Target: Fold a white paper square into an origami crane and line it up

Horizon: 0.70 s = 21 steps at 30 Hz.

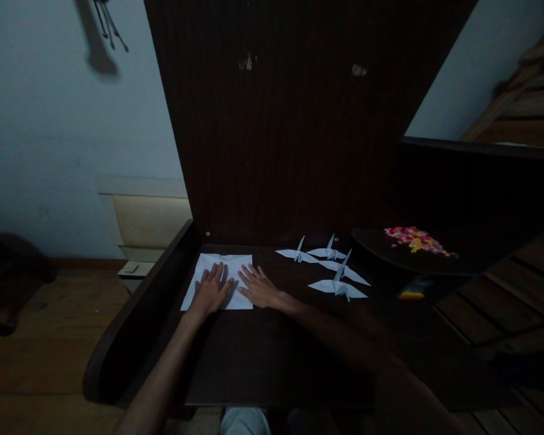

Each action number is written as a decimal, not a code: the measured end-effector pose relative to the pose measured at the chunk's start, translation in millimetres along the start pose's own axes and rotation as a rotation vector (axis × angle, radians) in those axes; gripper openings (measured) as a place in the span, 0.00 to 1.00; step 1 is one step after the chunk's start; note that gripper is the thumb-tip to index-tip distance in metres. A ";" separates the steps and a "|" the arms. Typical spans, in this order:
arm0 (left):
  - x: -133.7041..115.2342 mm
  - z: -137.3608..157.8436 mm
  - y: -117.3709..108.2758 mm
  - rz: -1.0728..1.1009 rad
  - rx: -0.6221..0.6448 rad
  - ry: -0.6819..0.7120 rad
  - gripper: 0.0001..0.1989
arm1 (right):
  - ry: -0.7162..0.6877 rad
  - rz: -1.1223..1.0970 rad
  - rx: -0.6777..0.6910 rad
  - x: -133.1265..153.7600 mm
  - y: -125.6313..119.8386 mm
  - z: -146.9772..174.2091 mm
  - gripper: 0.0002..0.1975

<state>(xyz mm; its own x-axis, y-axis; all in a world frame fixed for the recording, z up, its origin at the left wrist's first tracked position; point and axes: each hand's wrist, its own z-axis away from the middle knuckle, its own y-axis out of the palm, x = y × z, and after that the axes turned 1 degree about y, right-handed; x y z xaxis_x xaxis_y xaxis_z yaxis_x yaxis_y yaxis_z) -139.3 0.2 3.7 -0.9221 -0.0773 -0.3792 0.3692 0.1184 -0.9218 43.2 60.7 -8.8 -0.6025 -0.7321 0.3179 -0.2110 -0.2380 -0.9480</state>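
A white sheet of paper [242, 299] lies flat on the left part of the dark desk [276, 362], slightly creased along its far edge. My left hand [211, 289] rests on the sheet's middle with fingers spread. On the sheet's right edge lies my right hand [259, 287], also with fingers apart. To the right of it stand several white paper cranes, among them a near one [339, 286] and a far-left one [298, 255], wings stretched out sideways.
A raised dark shelf [372, 244] at the right bears a pile of small pink, red and yellow pieces [419, 240]. A high side panel [140, 314] bounds the desk on the left, and a tall dark back panel [290, 133] rises behind.
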 end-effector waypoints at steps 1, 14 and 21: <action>-0.6 -5.4 5.9 -0.038 0.045 -0.050 0.34 | -0.001 -0.016 0.019 2.3 1.2 -1.2 0.33; 6.9 -54.2 21.0 -0.217 0.022 -0.058 0.43 | 0.026 -0.176 -0.307 -3.6 -39.9 107.5 0.25; 9.7 -66.0 22.3 -0.208 0.085 -0.099 0.50 | 0.319 0.030 -0.903 -67.9 -70.8 203.4 0.15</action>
<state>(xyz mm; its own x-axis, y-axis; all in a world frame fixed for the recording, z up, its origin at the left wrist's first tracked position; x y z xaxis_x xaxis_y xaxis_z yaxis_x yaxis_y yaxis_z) -147.6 67.4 -15.2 -0.9648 -0.1888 -0.1828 0.1849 0.0066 -0.9827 255.6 -2.6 34.5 -0.7704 -0.4895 0.4084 -0.6257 0.4576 -0.6318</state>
